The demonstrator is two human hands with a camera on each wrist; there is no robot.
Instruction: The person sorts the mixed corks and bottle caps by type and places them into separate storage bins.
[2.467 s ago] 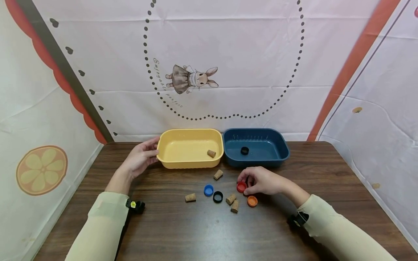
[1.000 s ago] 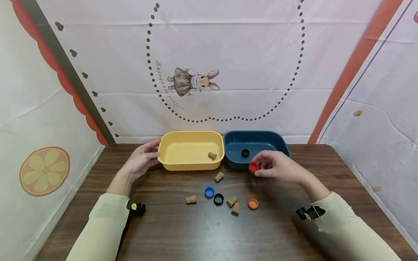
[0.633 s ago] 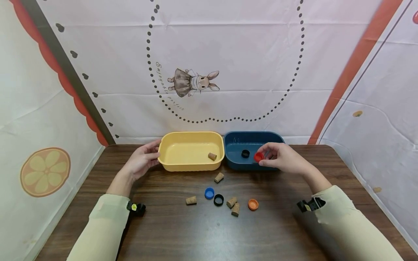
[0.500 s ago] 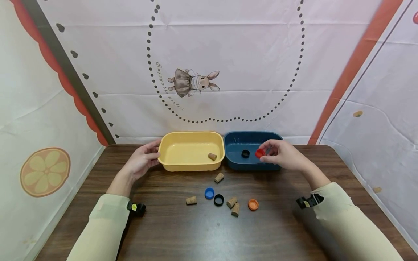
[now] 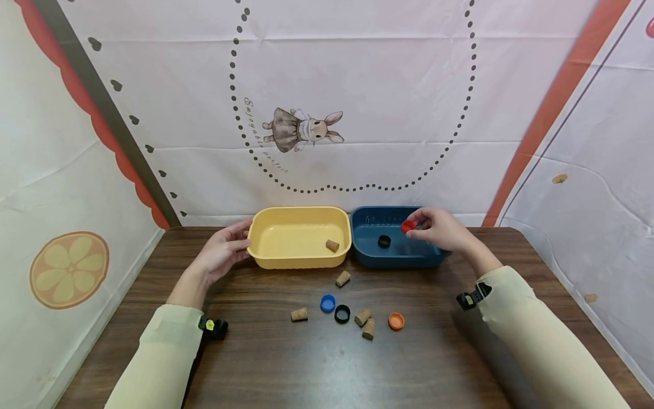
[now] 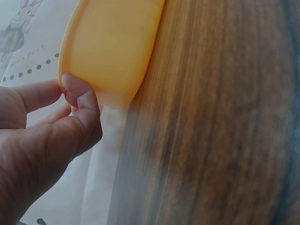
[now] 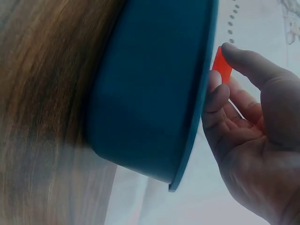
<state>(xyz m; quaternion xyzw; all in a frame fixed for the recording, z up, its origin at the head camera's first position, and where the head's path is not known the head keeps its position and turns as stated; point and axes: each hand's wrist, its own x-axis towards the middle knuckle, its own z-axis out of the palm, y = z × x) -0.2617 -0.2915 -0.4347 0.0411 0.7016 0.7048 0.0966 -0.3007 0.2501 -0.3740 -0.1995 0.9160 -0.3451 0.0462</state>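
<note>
My right hand (image 5: 438,228) pinches a red bottle cap (image 5: 407,226) between thumb and fingertips, above the dark blue tray (image 5: 401,261). The right wrist view shows this cap (image 7: 222,65) just over the tray's rim. Inside the blue tray lies a black cap (image 5: 384,241). My left hand (image 5: 219,250) holds the left end of the yellow tray (image 5: 300,263); in the left wrist view its fingertips grip the tray's rim (image 6: 65,51). One cork (image 5: 332,245) lies in the yellow tray, near its right end.
On the wooden table (image 5: 276,363), in front of the trays, are a blue cap (image 5: 327,303), a black cap (image 5: 342,313), an orange cap (image 5: 395,321) and several corks (image 5: 299,314). The trays stand side by side against a printed cloth backdrop (image 5: 388,102).
My right hand has picked the red cap up from the table and carried it up and away, over the blue tray. My left hand stays at the yellow tray.
</note>
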